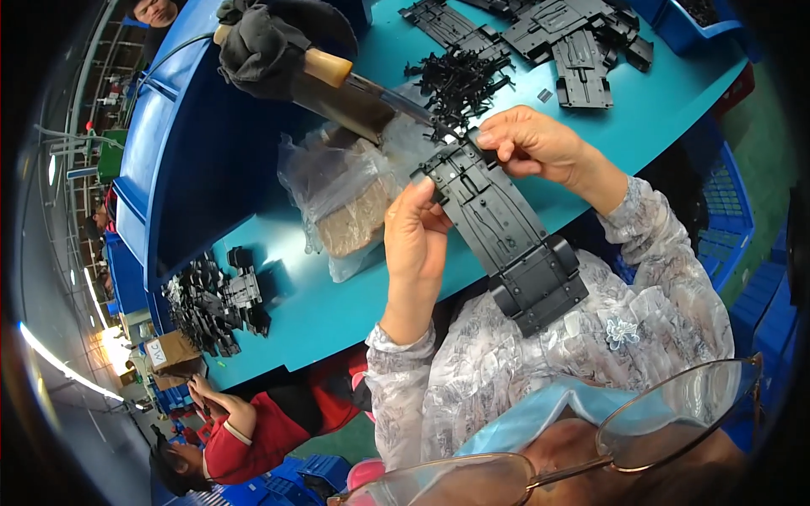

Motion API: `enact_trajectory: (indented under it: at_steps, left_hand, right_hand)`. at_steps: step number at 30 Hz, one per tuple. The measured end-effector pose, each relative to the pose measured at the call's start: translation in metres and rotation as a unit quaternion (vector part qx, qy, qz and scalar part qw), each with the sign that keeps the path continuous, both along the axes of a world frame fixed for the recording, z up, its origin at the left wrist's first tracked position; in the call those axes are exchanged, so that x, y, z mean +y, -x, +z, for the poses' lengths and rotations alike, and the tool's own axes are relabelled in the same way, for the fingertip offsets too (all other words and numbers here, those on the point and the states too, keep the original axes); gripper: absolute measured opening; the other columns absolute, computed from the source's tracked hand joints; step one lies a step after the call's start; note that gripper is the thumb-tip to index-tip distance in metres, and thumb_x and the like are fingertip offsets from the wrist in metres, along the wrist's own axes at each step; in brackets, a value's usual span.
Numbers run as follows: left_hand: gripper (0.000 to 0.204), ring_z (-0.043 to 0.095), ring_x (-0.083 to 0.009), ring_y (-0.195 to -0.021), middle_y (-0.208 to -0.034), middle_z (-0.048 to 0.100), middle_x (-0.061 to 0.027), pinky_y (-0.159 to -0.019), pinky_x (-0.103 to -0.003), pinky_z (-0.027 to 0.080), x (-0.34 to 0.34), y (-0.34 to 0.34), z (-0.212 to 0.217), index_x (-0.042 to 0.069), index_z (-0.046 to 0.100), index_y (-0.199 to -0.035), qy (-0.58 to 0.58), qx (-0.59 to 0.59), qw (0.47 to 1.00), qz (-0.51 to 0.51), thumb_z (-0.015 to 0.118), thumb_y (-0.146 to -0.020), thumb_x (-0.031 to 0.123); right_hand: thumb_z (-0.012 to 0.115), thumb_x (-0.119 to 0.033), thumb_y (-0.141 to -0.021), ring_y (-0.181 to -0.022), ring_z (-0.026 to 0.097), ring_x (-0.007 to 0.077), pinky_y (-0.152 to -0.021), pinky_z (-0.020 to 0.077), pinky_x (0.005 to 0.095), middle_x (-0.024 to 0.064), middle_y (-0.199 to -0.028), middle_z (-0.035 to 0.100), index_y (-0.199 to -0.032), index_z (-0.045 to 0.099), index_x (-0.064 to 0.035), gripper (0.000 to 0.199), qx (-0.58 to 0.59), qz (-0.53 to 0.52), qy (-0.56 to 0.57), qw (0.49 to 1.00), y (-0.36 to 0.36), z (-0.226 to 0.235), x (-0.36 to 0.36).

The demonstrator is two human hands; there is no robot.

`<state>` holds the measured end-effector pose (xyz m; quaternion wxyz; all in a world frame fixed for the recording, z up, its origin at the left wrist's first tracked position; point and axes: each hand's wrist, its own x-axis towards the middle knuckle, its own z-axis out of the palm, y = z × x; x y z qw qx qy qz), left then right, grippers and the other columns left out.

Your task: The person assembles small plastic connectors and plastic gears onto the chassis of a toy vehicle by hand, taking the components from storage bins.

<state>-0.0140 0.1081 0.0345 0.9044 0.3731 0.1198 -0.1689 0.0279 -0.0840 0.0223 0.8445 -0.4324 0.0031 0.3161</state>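
Note:
A long black moulded plastic chassis plate (498, 215) is held up at a slant in front of my chest, over the near edge of the table. My left hand (415, 244) is closed on its upper left edge, thumb on top. At the upper right corner my right hand (540, 145) pinches the plate between thumb and curled fingers; whether a small part is also in that pinch I cannot tell. Just beyond the plate's far end, a heap of small black plastic parts (460, 83) lies on the teal table (316, 333).
More black chassis plates (582, 69) lie stacked at the far right. A metal piece with a yellowish handle (327, 67) and dark cloth (261, 51) reaches toward the plate. Left are a clear plastic bag (346, 207), a big blue bin (194, 160) and black parts (215, 304). A co-worker (261, 434) works nearby.

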Motion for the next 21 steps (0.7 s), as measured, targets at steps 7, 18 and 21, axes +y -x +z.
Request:
enact_trajectory:
  at_steps: [7, 18, 21]
  left_hand:
    - [0.014, 0.054, -0.0108, -0.064, -0.075, 0.058, -0.004, -0.059, -0.026, 0.047, -0.002, -0.011, -0.002, 0.001, 0.054, -0.083, -0.022, 0.01, 0.999, 0.023, 0.053, -0.078, 0.015]
    - [0.014, 0.055, -0.0139, -0.076, -0.084, 0.059, -0.0047, -0.072, -0.03, 0.046, -0.003, -0.025, -0.002, 0.002, 0.054, -0.085, 0.009, 0.012, 0.999, 0.052, 0.054, -0.077, 0.013]
    - [0.015, 0.056, -0.0147, -0.077, -0.085, 0.059, -0.0052, -0.073, -0.03, 0.045, -0.002, -0.025, -0.002, 0.002, 0.054, -0.086, 0.015, 0.01, 0.998, 0.057, 0.054, -0.077, 0.013]
  right_hand:
    - [0.059, -0.015, -0.074, -0.03, 0.031, 0.0038, -0.028, 0.0181, 0.0173, -0.0015, -0.055, 0.051, -0.069, 0.057, -0.0034, 0.013, 0.013, -0.007, 0.049, 0.999, -0.008, 0.007, 0.001]
    - [0.057, -0.013, -0.076, -0.031, 0.032, 0.003, -0.028, 0.0209, 0.0169, -0.0008, -0.055, 0.052, -0.064, 0.055, -0.0046, 0.015, -0.001, -0.014, 0.001, 1.0, -0.022, 0.007, 0.006]
    - [0.056, -0.011, -0.076, -0.032, 0.033, 0.0029, -0.028, 0.0213, 0.0171, 0.0005, -0.058, 0.054, -0.069, 0.057, -0.0031, 0.01, -0.004, -0.021, -0.009, 1.0, -0.022, 0.006, 0.009]
